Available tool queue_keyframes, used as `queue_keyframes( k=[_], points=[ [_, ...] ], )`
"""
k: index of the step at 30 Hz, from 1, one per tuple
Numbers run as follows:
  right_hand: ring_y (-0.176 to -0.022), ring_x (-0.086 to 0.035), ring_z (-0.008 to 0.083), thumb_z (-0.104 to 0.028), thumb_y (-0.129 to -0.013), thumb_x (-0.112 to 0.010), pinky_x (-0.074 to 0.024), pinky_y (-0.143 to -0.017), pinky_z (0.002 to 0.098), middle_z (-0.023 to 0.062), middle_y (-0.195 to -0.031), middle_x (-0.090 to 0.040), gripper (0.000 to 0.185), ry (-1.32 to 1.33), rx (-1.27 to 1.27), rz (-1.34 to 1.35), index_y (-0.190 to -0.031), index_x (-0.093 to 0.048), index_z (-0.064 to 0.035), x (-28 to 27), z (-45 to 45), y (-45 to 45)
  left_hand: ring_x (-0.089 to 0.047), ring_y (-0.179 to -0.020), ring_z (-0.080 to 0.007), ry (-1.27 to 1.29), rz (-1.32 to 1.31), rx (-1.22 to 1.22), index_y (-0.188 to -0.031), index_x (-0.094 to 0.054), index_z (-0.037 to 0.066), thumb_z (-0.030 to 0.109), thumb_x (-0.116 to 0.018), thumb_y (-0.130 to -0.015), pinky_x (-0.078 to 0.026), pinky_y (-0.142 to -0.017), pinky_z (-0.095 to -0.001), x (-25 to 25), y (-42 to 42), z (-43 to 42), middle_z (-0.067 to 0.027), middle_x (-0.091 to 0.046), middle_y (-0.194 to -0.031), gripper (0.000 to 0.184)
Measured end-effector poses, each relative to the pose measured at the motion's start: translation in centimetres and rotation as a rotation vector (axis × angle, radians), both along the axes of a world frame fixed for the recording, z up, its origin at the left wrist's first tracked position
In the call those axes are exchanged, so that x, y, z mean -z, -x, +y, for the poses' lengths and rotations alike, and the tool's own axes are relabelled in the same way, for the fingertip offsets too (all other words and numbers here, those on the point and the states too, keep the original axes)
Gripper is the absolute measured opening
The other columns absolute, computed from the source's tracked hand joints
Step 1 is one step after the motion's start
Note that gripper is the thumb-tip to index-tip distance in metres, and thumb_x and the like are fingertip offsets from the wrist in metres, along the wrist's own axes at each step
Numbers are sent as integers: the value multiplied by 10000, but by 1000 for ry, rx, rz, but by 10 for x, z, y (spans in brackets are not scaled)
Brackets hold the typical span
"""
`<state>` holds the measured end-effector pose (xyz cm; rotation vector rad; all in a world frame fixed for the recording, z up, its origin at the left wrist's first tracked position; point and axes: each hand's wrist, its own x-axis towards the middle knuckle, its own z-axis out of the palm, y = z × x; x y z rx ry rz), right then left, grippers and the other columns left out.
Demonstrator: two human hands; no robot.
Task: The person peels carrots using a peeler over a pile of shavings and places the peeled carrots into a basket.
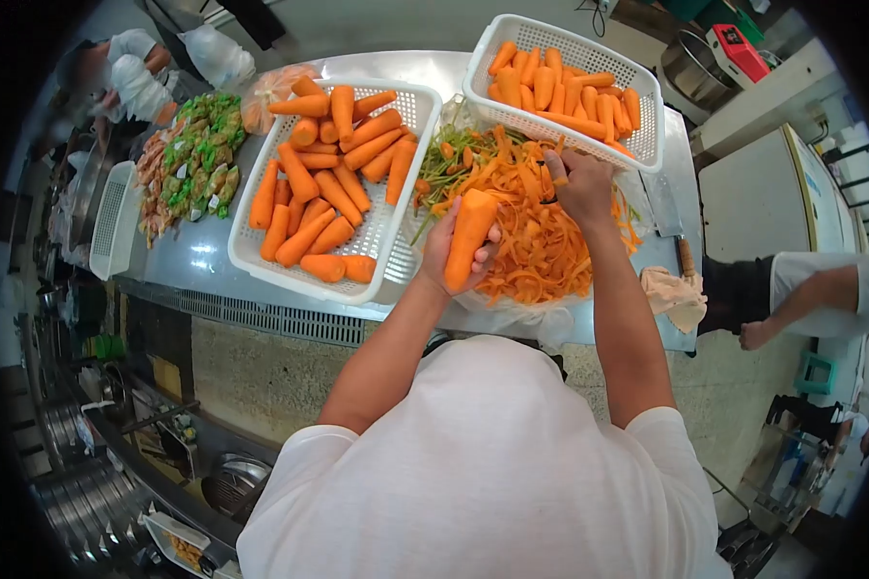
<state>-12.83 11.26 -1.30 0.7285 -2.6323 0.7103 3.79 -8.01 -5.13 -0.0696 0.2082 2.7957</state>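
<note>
Carrot (471,239) upright in left hand (460,249)

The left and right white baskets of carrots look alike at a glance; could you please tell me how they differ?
The left basket has its long sides running toward the person, while the right basket lies more crosswise. The left basket reaches nearer the person; the right basket sits farther away. The left basket's carrots point many ways, the right basket's mostly alike. Both are white, with perforated sides.
</note>
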Motion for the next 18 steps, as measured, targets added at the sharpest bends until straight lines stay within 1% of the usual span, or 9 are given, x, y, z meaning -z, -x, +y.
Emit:
queue_keyframes(
  k=[1, 5, 8, 10, 11, 12, 14, 17, 18],
  points=[
    [-665, -615, 347, -479, -1003, -517, -405, -759, 472, 118, -630, -633, 525, -90, -9, 21, -698, -652, -73, -1, -4, -5, -644, -605, -188, -141, 63, 50, -1321, -508, -1, 632, -438, -1003, -583, -482, -285, 0, -1, -3, -169, -647, -974, 712],
    [-683, -617, 350, -478, -1001, -529, -399, -790, 468, 125, -641, -633, 527, -79, 121, -12, -698, -644, -63, 3, -6, -17, -641, -612, -190, -159, 84, 133, -1295, -511, 12, 604, -464, -1005, -579, -487, -283, -11, -7, -27, -156, -641, -948, 661],
    [-708, -629, 347, -490, -1000, -528, -408, -803, 454, 124, -654, -642, 520, 82, 205, -245, -742, -672, -62, 4, -8, -35, -634, -610, -188, 22, -23, 141, -1256, -519, 42, 520, -523, -1007, -554, -459, -270, -7, -3, -39, -135, -634, -945, 539],
    [-714, -639, 348, -503, -1001, -526, -443, -766, 452, 135, -688, -655, 527, 142, 226, -260, -806, -694, -43, 13, -7, -46, -635, -625, -182, 757, -182, 138, -1214, -528, 76, 424, -556, -1005, -551, -469, -280, -15, 8, -36, -111, -628, -968, 407],
    [-714, -639, 348, -503, -1001, -526, -443, -766, 452, 135, -688, -655, 527, 140, 235, -258, -806, -694, -43, 16, -5, -52, -663, -734, -189, 874, -89, 142, -1241, -513, 108, 352, -556, -1004, -593, -583, -332, -18, 16, -31, -103, -623, -1030, 342],
    [-699, -629, 341, -501, -1003, -529, -453, -730, 445, 138, -692, -650, 530, 212, 272, -299, -818, -688, -31, 18, -3, -57, -663, -734, -189, 871, -85, 148, -1241, -513, 108, 352, -556, -1004, -593, -583, -332, -25, 24, -25, -103, -623, -1030, 342],
    [-683, -620, 335, -500, -1004, -532, -463, -695, 438, 140, -696, -644, 534, 287, 317, -330, -831, -683, -18, 17, 3, -62, -664, -850, -212, 580, 120, -266, -1286, -486, 110, 363, -552, -1015, -601, -709, -382, -47, 43, -14, -101, -608, -1051, 377],
    [-658, -589, 316, -486, -1006, -544, -457, -646, 423, 143, -691, -618, 535, 343, 358, -357, -822, -653, 4, 16, 22, -74, -648, -924, -234, 269, 71, -330, -1340, -448, 96, 375, -544, -1025, -588, -777, -391, -76, 56, -18, -114, -598, -1074, 431],
    [-639, -572, 304, -469, -1006, -556, -448, -631, 414, 139, -678, -602, 521, 395, 355, -347, -808, -641, 5, 13, 24, -77, -648, -924, -234, 265, 73, -327, -1340, -448, 96, 375, -544, -1025, -588, -777, -391, -76, 60, -17, -114, -598, -1074, 431]
  ],
)
